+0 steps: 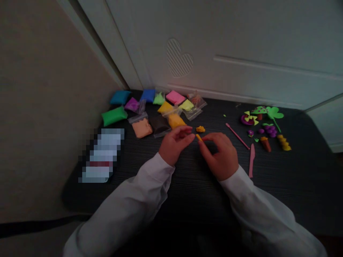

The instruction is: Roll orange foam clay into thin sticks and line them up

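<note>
Between the thumb and fingers of my right hand [220,154] is a small orange-yellow roll of modelling clay [198,137]. My left hand [175,144] is held just to the left of it, fingers curved and thumb apart from them, with nothing visible in it. A small lump of orange clay [200,129] lies on the dark table just beyond my fingertips. Behind my left hand rests an open-looking plastic bag of orange clay [176,120].
Several bags of coloured clay, including a green pack [114,116] and a peach one [142,127], line the back left. A pixelated phone-like screen [103,155] lies left. On the right are a pink stick tool [237,135], a pink plastic knife [251,160] and small clay figures [270,130].
</note>
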`<state>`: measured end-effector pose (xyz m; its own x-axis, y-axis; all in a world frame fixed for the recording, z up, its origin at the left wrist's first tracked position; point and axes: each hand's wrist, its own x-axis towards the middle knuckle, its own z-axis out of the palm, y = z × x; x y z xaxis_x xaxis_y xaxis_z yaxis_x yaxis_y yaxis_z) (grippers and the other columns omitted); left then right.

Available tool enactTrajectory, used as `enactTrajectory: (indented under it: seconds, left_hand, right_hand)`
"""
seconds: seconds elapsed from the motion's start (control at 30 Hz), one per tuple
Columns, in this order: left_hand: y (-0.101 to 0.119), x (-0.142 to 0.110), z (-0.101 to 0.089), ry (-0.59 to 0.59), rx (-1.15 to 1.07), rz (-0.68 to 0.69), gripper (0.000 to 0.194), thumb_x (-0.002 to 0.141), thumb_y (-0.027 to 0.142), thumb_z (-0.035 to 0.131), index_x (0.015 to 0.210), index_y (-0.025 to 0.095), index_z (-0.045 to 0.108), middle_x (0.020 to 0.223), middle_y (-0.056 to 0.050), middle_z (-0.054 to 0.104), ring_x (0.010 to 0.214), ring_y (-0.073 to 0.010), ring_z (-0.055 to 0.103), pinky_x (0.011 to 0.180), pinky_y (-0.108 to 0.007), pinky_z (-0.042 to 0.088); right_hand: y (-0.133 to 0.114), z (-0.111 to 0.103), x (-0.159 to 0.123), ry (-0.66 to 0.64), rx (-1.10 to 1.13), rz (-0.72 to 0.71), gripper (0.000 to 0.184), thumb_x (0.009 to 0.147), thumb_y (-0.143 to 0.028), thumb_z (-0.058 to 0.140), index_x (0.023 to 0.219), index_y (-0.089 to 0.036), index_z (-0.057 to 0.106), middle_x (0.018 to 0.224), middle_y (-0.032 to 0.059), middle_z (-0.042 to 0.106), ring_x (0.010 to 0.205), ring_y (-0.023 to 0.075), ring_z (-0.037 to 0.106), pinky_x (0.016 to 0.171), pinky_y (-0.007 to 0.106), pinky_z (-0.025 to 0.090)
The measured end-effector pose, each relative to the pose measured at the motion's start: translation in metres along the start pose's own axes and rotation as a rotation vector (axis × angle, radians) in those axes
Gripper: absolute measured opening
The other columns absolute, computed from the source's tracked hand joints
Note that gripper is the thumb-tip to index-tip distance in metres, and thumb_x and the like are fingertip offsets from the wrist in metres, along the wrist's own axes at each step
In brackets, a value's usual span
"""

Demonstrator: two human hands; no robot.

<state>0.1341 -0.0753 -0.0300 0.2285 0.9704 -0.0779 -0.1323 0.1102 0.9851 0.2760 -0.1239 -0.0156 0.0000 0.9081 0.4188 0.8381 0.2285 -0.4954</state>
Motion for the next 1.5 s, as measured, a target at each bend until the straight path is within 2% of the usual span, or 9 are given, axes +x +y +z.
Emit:
enactTrajectory:
  seconds: [0.07, 0.17, 0.3, 0.5, 0.77, 0.97, 1.13, 1.33, 1.5]
  left_hand:
    - [0.000, -0.003, 0.004, -0.108, -0.169, -0.121, 0.025, 0.063, 0.028, 0.067, 0.085, 0.017, 0.064, 0.083, -0.001, 0.062, 0.073, -0.0103, 0.055, 0.066, -0.024, 0.041]
    - [0.001, -0.007, 0.008, -0.124, -0.326, -0.241, 0.019, 0.060, 0.023, 0.070, 0.077, 0.015, 0.066, 0.079, -0.001, 0.063, 0.073, -0.0105, 0.057, 0.072, -0.026, 0.042]
    - [0.005, -0.007, 0.007, -0.164, -0.454, -0.343, 0.012, 0.061, 0.019, 0.069, 0.071, 0.012, 0.065, 0.071, -0.001, 0.063, 0.068, -0.0086, 0.057, 0.068, -0.023, 0.043]
    - [0.008, -0.006, 0.001, -0.288, -0.435, -0.438, 0.010, 0.064, 0.018, 0.066, 0.071, 0.012, 0.062, 0.070, -0.001, 0.064, 0.066, -0.0092, 0.059, 0.067, -0.024, 0.044]
    - [0.008, -0.008, 0.003, -0.375, -0.300, -0.434, 0.013, 0.061, 0.018, 0.068, 0.069, 0.011, 0.061, 0.067, -0.001, 0.062, 0.063, -0.0089, 0.057, 0.064, -0.025, 0.041]
    - [0.009, -0.008, 0.004, -0.388, -0.254, -0.440, 0.014, 0.061, 0.019, 0.068, 0.070, 0.011, 0.060, 0.066, -0.001, 0.061, 0.061, -0.0084, 0.055, 0.063, -0.024, 0.040]
    - [0.009, -0.008, 0.003, -0.393, -0.263, -0.432, 0.013, 0.062, 0.018, 0.067, 0.071, 0.011, 0.061, 0.065, -0.001, 0.061, 0.060, -0.0082, 0.055, 0.062, -0.024, 0.040]
    - [0.009, -0.008, 0.003, -0.396, -0.258, -0.441, 0.011, 0.062, 0.018, 0.066, 0.070, 0.012, 0.061, 0.065, 0.000, 0.061, 0.059, -0.0076, 0.055, 0.063, -0.024, 0.040]
    - [0.010, -0.008, 0.004, -0.394, -0.250, -0.429, 0.012, 0.062, 0.019, 0.066, 0.070, 0.012, 0.061, 0.065, 0.000, 0.061, 0.059, -0.0077, 0.054, 0.062, -0.024, 0.040]
  right_hand:
    - [-0.002, -0.004, -0.001, 0.054, 0.034, -0.024, 0.011, 0.077, -0.028, 0.052, 0.081, -0.019, 0.057, 0.082, 0.0033, 0.062, 0.081, 0.0168, 0.055, 0.075, 0.033, 0.042]
    - [-0.005, -0.005, -0.004, 0.047, 0.042, -0.049, 0.012, 0.077, -0.029, 0.052, 0.082, -0.019, 0.058, 0.082, 0.0032, 0.063, 0.080, 0.0167, 0.056, 0.075, 0.033, 0.042]
    - [-0.002, -0.010, -0.004, -0.014, 0.083, -0.106, 0.017, 0.076, -0.032, 0.054, 0.086, -0.019, 0.057, 0.085, 0.0042, 0.063, 0.083, 0.0173, 0.056, 0.077, 0.034, 0.043]
    - [0.011, -0.027, -0.002, -0.120, 0.069, -0.219, 0.050, 0.069, -0.040, 0.061, 0.112, -0.018, 0.049, 0.113, 0.0105, 0.053, 0.108, 0.0228, 0.047, 0.092, 0.042, 0.037]
    - [0.014, -0.025, -0.005, -0.195, -0.008, -0.296, 0.046, 0.069, -0.038, 0.060, 0.112, -0.023, 0.051, 0.124, 0.0094, 0.047, 0.115, 0.0246, 0.043, 0.100, 0.049, 0.024]
    - [0.014, -0.025, -0.005, -0.195, -0.015, -0.315, 0.039, 0.070, -0.036, 0.059, 0.107, -0.024, 0.054, 0.123, 0.0080, 0.049, 0.114, 0.0232, 0.044, 0.101, 0.048, 0.022]
    - [0.014, -0.025, -0.005, -0.182, -0.019, -0.321, 0.044, 0.070, -0.038, 0.059, 0.111, -0.024, 0.051, 0.123, 0.0081, 0.049, 0.114, 0.0236, 0.044, 0.101, 0.049, 0.022]
    - [0.013, -0.025, -0.005, -0.176, -0.015, -0.331, 0.035, 0.071, -0.034, 0.058, 0.104, -0.024, 0.054, 0.122, 0.0072, 0.050, 0.114, 0.0224, 0.045, 0.101, 0.048, 0.023]
    - [0.013, -0.025, -0.005, -0.178, -0.008, -0.324, 0.043, 0.070, -0.039, 0.059, 0.109, -0.023, 0.051, 0.122, 0.0085, 0.050, 0.114, 0.0239, 0.045, 0.101, 0.049, 0.023]
